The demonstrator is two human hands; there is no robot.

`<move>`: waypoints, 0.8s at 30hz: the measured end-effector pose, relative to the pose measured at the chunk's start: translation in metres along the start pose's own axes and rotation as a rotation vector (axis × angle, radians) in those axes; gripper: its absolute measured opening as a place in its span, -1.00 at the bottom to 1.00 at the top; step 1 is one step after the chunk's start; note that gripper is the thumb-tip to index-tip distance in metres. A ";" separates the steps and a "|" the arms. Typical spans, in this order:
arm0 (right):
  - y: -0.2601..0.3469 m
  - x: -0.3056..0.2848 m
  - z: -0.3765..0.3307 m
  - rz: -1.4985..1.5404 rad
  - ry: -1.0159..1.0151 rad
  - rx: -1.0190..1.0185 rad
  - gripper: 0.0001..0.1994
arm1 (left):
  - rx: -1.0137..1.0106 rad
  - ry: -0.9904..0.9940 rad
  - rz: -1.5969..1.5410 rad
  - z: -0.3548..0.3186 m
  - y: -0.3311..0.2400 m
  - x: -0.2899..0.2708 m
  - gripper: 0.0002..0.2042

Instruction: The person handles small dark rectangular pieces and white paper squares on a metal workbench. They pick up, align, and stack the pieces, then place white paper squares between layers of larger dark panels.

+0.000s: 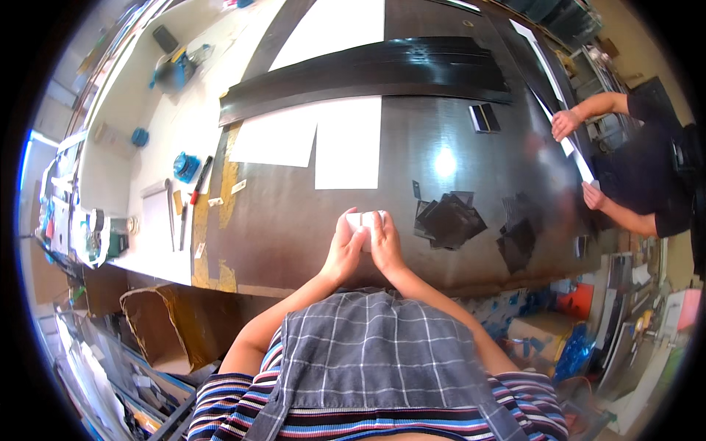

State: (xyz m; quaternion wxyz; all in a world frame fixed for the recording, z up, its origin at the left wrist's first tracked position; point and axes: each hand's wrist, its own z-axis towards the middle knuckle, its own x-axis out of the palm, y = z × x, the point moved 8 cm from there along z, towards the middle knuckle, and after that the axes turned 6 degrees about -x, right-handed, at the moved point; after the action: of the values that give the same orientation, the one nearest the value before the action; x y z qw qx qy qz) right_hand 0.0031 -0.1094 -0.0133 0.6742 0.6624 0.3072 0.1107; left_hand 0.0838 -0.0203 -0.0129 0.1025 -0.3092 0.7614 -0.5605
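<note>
L hand (342,253) & R hand (386,250) are together at ctr of frame, fingers clamped on a small white pack (358,220) over the table (283,235). Pack's prob. light, fairly stiff; may slip if in loose layers, can't tell. Best grip: both ends, thumbs near side. Black cards (450,220) lie R of ctr; white sheets (348,147) above, then black strips (353,73), upper ctr.
</note>
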 end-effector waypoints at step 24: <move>0.054 -0.257 0.100 -0.898 -0.494 -0.442 -0.50 | -0.380 0.231 -0.168 -0.007 0.009 0.021 -0.41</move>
State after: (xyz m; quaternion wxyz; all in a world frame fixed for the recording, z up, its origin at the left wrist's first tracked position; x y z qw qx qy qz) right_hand -0.1292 -0.3291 0.1011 0.8299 0.3157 0.3616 -0.2844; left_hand 0.0607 -0.0251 -0.0149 -0.0924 -0.3191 0.8314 -0.4454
